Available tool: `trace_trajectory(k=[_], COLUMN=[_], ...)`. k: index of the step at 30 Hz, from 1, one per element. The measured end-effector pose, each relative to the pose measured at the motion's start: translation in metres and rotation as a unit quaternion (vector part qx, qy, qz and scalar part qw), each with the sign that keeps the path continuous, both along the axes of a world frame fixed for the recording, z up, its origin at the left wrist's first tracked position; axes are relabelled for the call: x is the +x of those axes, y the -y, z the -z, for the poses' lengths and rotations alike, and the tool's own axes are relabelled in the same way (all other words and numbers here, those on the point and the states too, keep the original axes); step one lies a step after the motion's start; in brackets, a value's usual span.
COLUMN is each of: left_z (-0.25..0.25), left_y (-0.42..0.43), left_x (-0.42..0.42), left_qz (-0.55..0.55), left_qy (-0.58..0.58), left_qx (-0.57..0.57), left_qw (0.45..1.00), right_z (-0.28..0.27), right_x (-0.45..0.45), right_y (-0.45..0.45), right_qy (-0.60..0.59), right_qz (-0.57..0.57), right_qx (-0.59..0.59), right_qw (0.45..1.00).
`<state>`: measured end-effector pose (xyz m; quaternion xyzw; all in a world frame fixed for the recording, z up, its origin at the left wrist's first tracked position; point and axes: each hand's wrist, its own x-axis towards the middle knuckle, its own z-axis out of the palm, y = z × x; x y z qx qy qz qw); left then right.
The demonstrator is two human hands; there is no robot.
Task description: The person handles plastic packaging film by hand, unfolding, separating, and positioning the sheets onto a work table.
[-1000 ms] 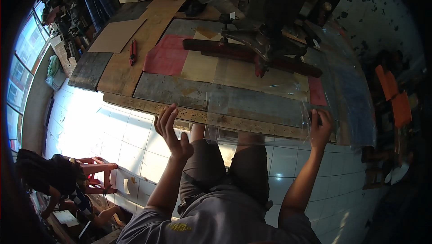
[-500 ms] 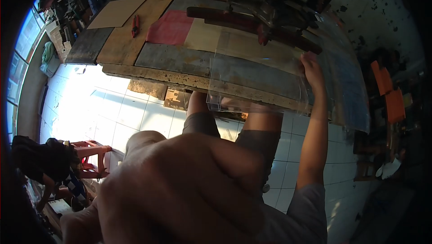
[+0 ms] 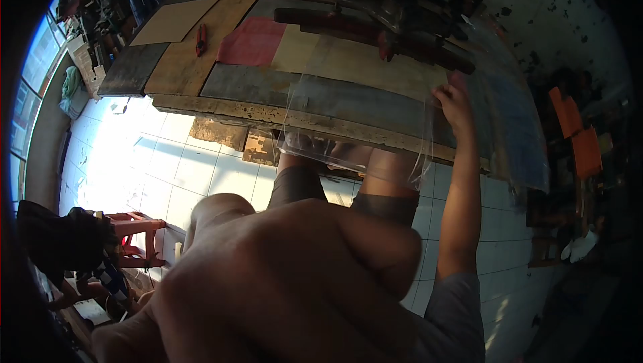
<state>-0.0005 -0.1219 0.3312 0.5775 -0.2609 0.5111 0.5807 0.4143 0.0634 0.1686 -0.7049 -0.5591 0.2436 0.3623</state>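
My right hand [image 3: 455,107] is closed in a pinch on the upper right part of a clear plastic sheet [image 3: 365,118]. The sheet hangs over the front edge of the workbench [image 3: 268,110], its lower end above my legs. My left hand [image 3: 268,276] is very close to the camera, with bent fingers and the knuckles towards me. Its fingertips are hidden, so what it holds, if anything, does not show. Under the plastic, a cream sheet [image 3: 298,48] and a red sheet [image 3: 251,41] lie on the bench.
A dark bar-shaped clamp or press [image 3: 375,31] crosses above the bench. A red cutter [image 3: 201,40] and brown board [image 3: 177,20] lie at left. Another person [image 3: 63,249] is at lower left by a red stool [image 3: 137,229]. Orange pieces [image 3: 586,152] stand at right.
My right hand has moved slightly left and down with the plastic sheet, whose lower end has shifted left and hangs lower. My left hand has shifted slightly right, still near the camera.
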Motion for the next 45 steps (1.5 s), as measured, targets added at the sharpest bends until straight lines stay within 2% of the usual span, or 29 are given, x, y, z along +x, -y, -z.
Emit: trace_trajectory(k=[2, 5, 8, 12, 15, 17, 18, 20, 22, 25, 31, 34, 43, 45], left_z=[-0.004, -0.003, -0.001, 0.008, 0.051, 0.080, 0.102, 0.134, 0.144, 0.145, 0.158, 0.164, 0.161, 0.158], left_y=[-0.006, -0.008, -0.012, -0.051, -0.091, -0.126, -0.141, -0.157, -0.165, -0.177, -0.179, -0.179, -0.178, -0.177], left_x=[-0.004, -0.001, 0.004, 0.001, 0.007, 0.018, 0.024, 0.031, 0.035, 0.037, 0.049, 0.051, 0.057, 0.055], left_qz=[-0.006, 0.001, -0.011, -0.177, -0.436, -0.668, -0.684, -0.638, -0.492, -0.335, -0.372, -0.418, -0.437, -0.446], left_qy=[0.003, -0.003, -0.017, -0.071, -0.203, -0.306, -0.314, -0.334, -0.351, -0.355, -0.328, -0.331, -0.320, -0.347], left_qx=[0.000, 0.005, 0.009, 0.015, -0.024, 0.045, 0.029, -0.038, -0.139, -0.212, -0.285, -0.268, -0.321, -0.315], left_qw=[1.000, 1.000, 1.000, 0.982, 0.876, 0.677, 0.657, 0.693, 0.785, 0.847, 0.820, 0.802, 0.777, 0.763], right_z=[-0.001, 0.004, -0.015, -0.005, -0.013, -0.015, -0.011, -0.009, -0.009, -0.007, 0.011, 0.018, 0.026, 0.026], right_x=[-0.004, -0.011, -0.032, -0.025, -0.026, -0.025, -0.015, -0.016, -0.019, -0.023, -0.009, -0.014, -0.017, -0.015], right_y=[0.020, 0.048, 0.085, 0.107, 0.121, 0.127, 0.126, 0.125, 0.121, 0.116, 0.106, 0.103, 0.108, 0.110], right_qy=[-0.065, -0.155, -0.223, -0.196, -0.199, -0.241, -0.228, -0.250, -0.263, -0.272, -0.261, -0.265, -0.246, -0.256], right_qz=[-0.007, -0.016, 0.009, 0.048, 0.054, 0.015, -0.005, 0.015, 0.035, 0.057, 0.059, 0.071, 0.108, 0.114], right_qx=[0.034, 0.148, 0.167, 0.261, 0.303, 0.329, 0.337, 0.339, 0.340, 0.330, 0.296, 0.280, 0.257, 0.240], right_qw=[0.997, 0.977, 0.960, 0.944, 0.930, 0.913, 0.914, 0.907, 0.902, 0.902, 0.917, 0.920, 0.928, 0.929])
